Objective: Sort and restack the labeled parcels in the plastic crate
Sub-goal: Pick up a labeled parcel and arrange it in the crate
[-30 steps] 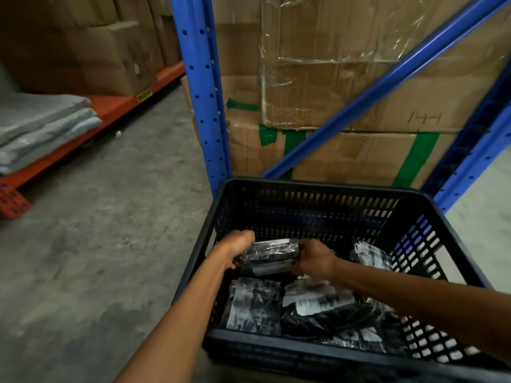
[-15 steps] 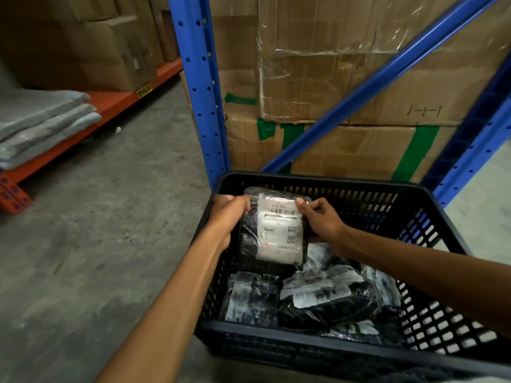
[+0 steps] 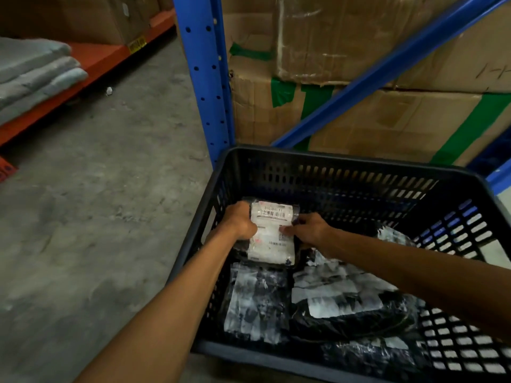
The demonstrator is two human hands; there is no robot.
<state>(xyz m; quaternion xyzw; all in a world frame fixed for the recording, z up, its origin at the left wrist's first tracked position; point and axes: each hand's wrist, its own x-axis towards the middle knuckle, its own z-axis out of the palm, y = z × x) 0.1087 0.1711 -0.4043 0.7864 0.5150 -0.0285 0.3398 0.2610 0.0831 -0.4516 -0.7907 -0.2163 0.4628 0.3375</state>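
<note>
A black slatted plastic crate [image 3: 329, 158] stands on the floor in front of me. Inside it, at the far left, lies a black parcel with a white barcode label [image 3: 272, 234] facing up. My left hand [image 3: 240, 221] grips its left edge. My right hand [image 3: 307, 227] holds its right edge, fingers on the label. Nearer me in the crate lie a flat black parcel [image 3: 255, 302] and a bulkier black parcel with a white label [image 3: 348, 308]. More black parcels lie along the crate's right and front.
A blue rack upright [image 3: 206, 76] and a diagonal brace [image 3: 387, 64] stand just behind the crate, with taped cardboard boxes [image 3: 359, 114] stacked behind them. Bare concrete floor [image 3: 96, 203] spreads left. An orange shelf [image 3: 91, 62] with folded grey pads [image 3: 33, 76] runs along the far left.
Both hands lifted the labelled parcel upright above the crate, then lowered it. It now lies label-up at the crate's far left, still held on both sides.
</note>
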